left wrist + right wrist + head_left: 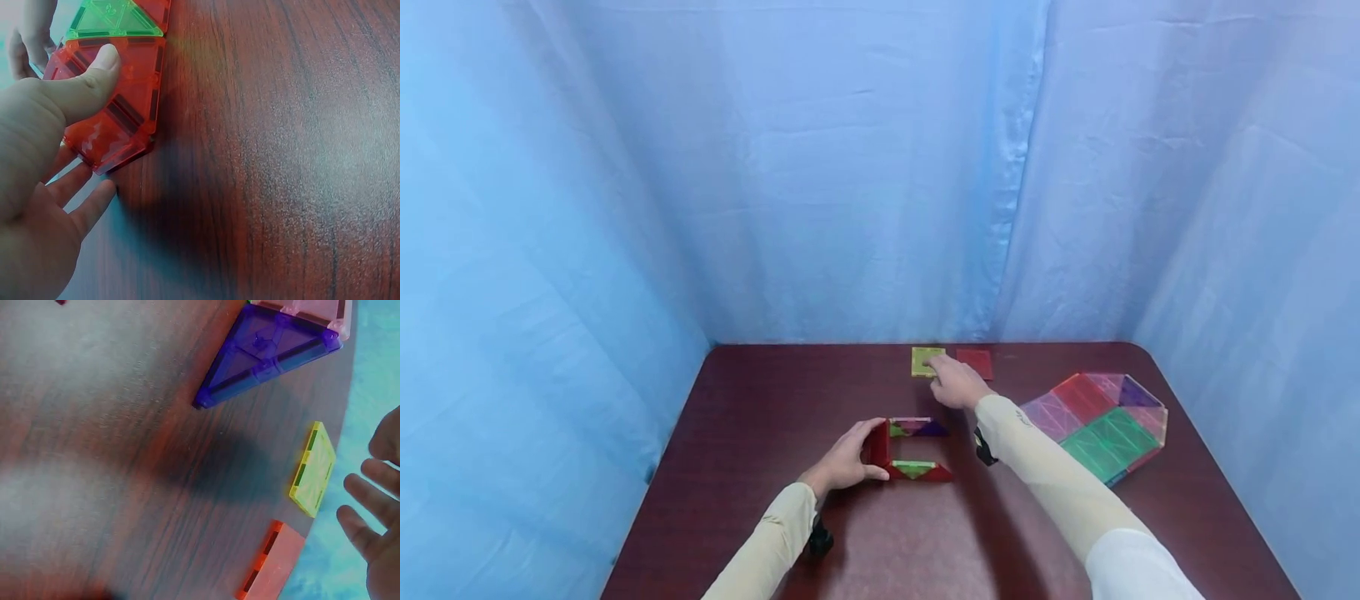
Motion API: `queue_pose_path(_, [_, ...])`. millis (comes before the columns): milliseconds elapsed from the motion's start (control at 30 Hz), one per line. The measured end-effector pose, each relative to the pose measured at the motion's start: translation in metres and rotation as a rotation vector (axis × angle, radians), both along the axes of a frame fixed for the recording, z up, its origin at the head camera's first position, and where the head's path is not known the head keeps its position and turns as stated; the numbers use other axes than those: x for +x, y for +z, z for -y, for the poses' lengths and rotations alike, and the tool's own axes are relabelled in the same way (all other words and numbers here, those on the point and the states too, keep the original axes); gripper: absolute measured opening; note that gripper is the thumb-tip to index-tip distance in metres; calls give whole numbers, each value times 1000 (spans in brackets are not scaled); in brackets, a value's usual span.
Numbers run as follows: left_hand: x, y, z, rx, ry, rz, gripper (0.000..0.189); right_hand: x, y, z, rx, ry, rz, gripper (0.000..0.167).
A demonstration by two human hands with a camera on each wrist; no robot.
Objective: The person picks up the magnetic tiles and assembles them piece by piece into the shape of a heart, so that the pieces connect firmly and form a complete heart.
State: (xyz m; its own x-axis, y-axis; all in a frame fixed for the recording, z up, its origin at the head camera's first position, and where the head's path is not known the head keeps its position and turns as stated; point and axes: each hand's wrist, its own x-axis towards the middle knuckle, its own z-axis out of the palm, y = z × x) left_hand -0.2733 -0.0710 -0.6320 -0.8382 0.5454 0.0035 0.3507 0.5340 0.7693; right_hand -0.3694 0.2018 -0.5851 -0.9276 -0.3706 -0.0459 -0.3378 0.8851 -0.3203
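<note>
My left hand (846,460) holds the red end tile (878,447) of a small frame of magnetic tiles standing on the table. In the left wrist view the thumb lies across a red tile (139,72) and the fingers are around its far side. A green triangle tile (115,19) adjoins it. The frame's far side ends in a purple triangle tile (256,350). My right hand (958,383) reaches over the yellow square tile (919,367), its fingers loosely bent. In the right wrist view those fingers are spread and apart from the yellow tile (315,472).
A red square tile (976,363) lies beside the yellow one at the table's back edge. On the right, under and past my right forearm, lies a flat patchwork of magnetic tiles (1108,442). Blue curtains (865,183) hang behind and at both sides of the dark wooden table (760,392).
</note>
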Motion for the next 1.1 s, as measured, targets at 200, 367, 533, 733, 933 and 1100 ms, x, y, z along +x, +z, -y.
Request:
queue_pose_path(200, [3, -4, 0, -5, 1, -12, 92, -11, -16, 0, 123, -57, 207, 64])
queue_pose_path(367, [7, -8, -1, 7, 6, -17, 92, -6, -36, -6, 206, -55, 132, 54])
queue_pose_path(533, [3, -7, 4, 8, 12, -29, 92, -9, -35, -3, 289, -13, -30, 9])
queue_pose_path(733, [-2, -5, 1, 7, -4, -28, 92, -16, -31, -13, 256, 14, 40, 28])
queue_pose_path(933, [-2, -6, -1, 16, -12, -24, 93, -17, -38, -20, 205, 36, 73, 39])
queue_pose_path(1100, [0, -6, 4, 16, -2, -23, 93, -16, -37, -17, 152, 67, 24, 46])
